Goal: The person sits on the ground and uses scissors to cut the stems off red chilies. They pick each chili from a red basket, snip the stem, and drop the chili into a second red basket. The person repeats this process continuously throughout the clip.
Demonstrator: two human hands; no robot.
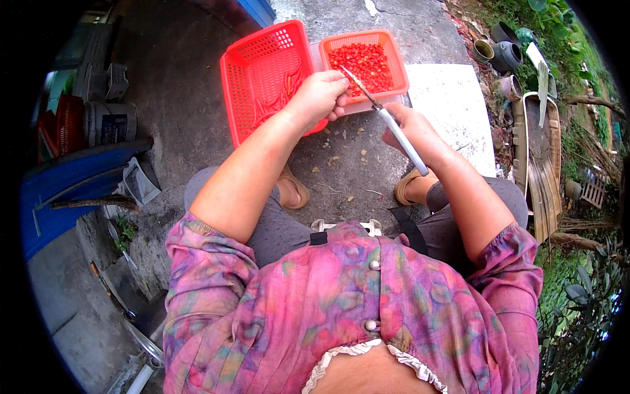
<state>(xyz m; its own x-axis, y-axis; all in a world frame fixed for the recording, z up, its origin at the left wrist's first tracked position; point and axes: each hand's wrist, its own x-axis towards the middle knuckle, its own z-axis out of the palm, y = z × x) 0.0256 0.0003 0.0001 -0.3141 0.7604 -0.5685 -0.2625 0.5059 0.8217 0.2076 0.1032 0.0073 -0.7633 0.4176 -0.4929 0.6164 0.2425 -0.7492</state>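
My right hand (416,131) is closed round the grey-white handles of a pair of scissors (401,139). Their blades point up and left, over the near edge of a small orange-red basket (402,73) that holds chopped red chillies (365,64). Just left of the blades, my left hand (321,95) has its fingers pinched together; whatever lies between them is too small or hidden to make out. Below that hand is a larger red basket (235,85), tilted, with whole red chillies (279,98) along its right side and bottom.
Beneath the small basket and to its right lies a white board (453,108). My sandalled feet rest on concrete ground (335,164). At left are a grey bucket (111,123) and a blue panel (79,180). Pots (505,56) and plants border the right.
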